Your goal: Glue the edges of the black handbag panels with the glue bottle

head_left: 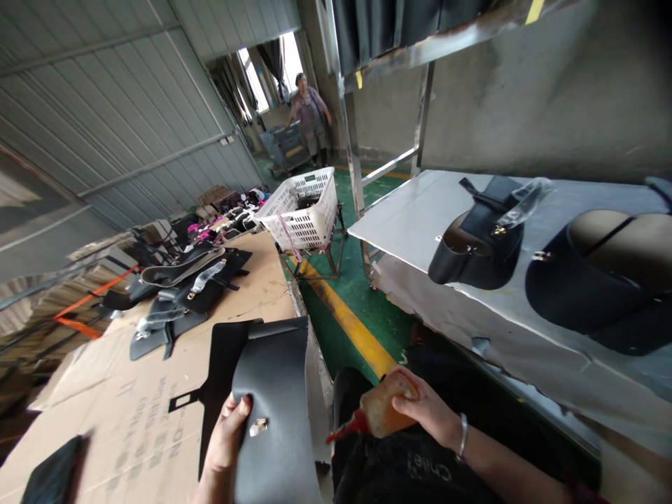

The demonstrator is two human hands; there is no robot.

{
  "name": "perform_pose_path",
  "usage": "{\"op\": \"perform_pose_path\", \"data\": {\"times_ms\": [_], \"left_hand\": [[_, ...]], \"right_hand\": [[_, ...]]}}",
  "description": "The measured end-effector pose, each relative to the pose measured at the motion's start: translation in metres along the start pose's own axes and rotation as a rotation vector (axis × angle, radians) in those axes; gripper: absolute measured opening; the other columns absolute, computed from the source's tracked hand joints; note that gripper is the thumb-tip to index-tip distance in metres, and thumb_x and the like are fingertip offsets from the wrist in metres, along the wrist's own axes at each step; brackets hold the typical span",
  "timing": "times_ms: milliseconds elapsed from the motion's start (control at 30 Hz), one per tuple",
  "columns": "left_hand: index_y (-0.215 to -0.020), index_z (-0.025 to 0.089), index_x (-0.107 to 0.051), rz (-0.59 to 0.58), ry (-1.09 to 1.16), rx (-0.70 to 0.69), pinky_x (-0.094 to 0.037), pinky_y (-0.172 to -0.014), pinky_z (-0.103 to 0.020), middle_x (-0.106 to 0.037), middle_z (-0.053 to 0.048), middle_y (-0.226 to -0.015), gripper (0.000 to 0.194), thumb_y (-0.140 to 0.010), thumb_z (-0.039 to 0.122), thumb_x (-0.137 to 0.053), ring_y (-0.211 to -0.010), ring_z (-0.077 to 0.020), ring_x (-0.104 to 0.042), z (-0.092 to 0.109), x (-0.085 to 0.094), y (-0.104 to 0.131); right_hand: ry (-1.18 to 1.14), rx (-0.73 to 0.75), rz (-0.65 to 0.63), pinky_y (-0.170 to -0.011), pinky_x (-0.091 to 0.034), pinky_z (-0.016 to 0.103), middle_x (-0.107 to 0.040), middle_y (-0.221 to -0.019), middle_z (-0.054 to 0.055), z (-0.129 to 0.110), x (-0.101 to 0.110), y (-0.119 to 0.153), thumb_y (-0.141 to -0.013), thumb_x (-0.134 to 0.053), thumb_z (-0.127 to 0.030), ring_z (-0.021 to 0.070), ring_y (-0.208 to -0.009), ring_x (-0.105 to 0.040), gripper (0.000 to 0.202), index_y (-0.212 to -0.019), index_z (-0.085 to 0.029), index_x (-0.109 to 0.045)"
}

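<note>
My left hand is closed on the left edge of a black leather panel, thumb on top. A small metal clasp sits on the panel near my thumb. Under and left of the panel lies a flat black piece with a slotted tab. In my right hand is a squeeze bottle of amber liquid, fingers wrapped round it. Its red nozzle points down and left, apart from the panel. The underside of the panel is mostly hidden.
A cardboard-covered table bears stacked black leather pieces and a dark flat object. On the right, a grey table holds curved black bag parts. Beyond are a white crate and a person beside a cart.
</note>
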State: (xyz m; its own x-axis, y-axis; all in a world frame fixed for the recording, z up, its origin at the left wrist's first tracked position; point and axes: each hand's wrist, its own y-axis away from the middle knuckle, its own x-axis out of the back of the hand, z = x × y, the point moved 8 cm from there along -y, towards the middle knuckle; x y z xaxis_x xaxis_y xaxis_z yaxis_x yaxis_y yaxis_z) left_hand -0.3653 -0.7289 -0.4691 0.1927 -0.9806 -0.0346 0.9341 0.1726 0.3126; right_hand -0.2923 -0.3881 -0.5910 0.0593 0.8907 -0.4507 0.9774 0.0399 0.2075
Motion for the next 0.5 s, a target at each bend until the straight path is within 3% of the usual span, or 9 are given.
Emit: {"op": "perform_pose_path", "data": {"times_ms": [133, 367, 500], "left_hand": [[-0.076, 0.024, -0.078, -0.026, 0.041, 0.0, -0.057, -0.067, -0.033, -0.071, 0.001, -0.064, 0.047, -0.045, 0.055, -0.096, -0.062, -0.0218, -0.067, 0.0, -0.006, 0.005], [-0.072, 0.023, -0.076, -0.03, 0.082, 0.017, -0.058, -0.074, -0.034, -0.068, 0.003, -0.06, 0.046, -0.044, 0.051, -0.098, -0.07, -0.0235, -0.071, 0.003, -0.01, 0.007], [-0.074, 0.023, -0.077, -0.003, 0.082, 0.072, -0.057, -0.067, -0.032, -0.071, 0.002, -0.065, 0.052, -0.037, 0.051, -0.1, -0.068, -0.0228, -0.07, 0.001, -0.011, 0.01]], "right_hand": [[0.009, 0.017, -0.045, -0.065, -0.044, 0.031, -0.063, -0.072, -0.002, 0.001, -0.009, 0.009, -0.063, -0.088, -0.058, 0.0182, -0.067, -0.058, 0.051, -0.088, -0.022, -0.062], [0.15, 0.138, 0.16, -0.072, -0.051, 0.036, -0.068, -0.077, 0.001, -0.025, 0.008, -0.01, -0.061, -0.088, -0.055, 0.0236, -0.075, -0.063, 0.05, -0.09, -0.023, -0.064], [0.144, 0.125, 0.185, -0.072, -0.053, 0.037, -0.069, -0.076, 0.0, -0.019, 0.011, -0.012, -0.061, -0.088, -0.057, 0.0239, -0.074, -0.065, 0.05, -0.089, -0.023, -0.064]]}}
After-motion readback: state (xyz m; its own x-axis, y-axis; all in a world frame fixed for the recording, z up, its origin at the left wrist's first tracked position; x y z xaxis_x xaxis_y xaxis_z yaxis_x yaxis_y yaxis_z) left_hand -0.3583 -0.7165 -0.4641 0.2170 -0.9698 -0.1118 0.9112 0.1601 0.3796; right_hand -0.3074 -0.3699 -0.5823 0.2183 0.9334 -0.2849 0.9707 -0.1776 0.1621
